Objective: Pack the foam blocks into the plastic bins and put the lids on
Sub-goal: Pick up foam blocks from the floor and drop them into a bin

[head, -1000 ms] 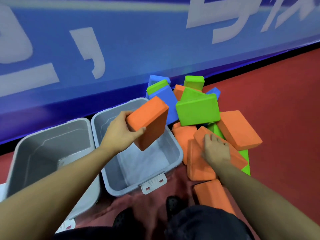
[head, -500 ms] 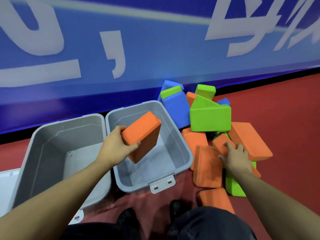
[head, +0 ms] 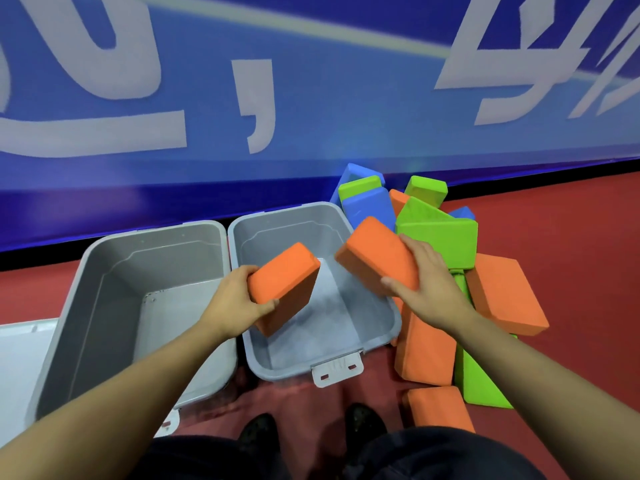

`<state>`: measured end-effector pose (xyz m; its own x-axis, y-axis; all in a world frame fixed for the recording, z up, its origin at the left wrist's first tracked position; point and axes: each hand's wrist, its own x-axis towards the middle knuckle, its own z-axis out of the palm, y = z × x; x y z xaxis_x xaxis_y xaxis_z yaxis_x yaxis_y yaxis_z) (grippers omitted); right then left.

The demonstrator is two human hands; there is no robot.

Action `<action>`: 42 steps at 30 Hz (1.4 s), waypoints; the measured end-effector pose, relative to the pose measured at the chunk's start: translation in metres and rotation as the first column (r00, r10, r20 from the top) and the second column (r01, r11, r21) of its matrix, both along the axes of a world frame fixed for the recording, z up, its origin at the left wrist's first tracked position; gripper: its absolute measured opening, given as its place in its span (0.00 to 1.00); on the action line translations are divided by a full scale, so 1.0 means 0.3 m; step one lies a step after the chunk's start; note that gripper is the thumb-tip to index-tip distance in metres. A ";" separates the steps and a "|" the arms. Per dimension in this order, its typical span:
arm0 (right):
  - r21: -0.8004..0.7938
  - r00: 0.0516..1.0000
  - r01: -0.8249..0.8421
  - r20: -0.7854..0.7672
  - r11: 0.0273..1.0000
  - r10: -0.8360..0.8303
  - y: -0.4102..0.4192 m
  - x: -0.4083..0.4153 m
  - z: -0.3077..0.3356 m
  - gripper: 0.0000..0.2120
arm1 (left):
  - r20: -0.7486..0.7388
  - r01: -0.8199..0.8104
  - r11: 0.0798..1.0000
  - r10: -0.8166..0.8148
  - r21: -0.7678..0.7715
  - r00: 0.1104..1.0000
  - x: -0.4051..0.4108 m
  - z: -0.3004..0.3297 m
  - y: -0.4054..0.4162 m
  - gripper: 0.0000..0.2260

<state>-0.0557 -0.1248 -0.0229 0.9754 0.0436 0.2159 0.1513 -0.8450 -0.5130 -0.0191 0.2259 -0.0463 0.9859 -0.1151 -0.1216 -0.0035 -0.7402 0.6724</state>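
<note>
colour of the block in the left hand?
Orange block, gripped by the left hand; clear in the head view.

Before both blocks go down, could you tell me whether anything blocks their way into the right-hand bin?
Nothing visible does. The right bin is open and shows only bare floor; the left hand and right hand each hold an orange block above it.
</note>
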 end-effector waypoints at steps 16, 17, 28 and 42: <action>-0.097 0.793 -0.194 -0.601 0.976 0.098 0.232 0.193 -0.422 0.35 | -0.256 -0.035 0.989 0.071 0.141 0.964 0.102 -0.337 -0.084 0.39; -0.097 0.777 -0.217 -0.620 0.971 0.111 0.235 0.191 -0.453 0.32 | -0.269 -0.015 0.988 0.057 0.156 0.961 0.107 -0.361 -0.085 0.38; -0.031 0.740 -0.052 -0.672 0.998 0.018 0.152 0.165 -0.542 0.29 | -0.432 0.244 0.931 -0.108 0.271 0.895 0.094 -0.470 -0.111 0.30; -0.149 0.746 0.117 -0.639 0.982 -0.186 -0.338 -0.070 -0.432 0.32 | 0.003 0.400 0.915 -0.400 0.054 0.916 -0.032 -0.350 -0.582 0.25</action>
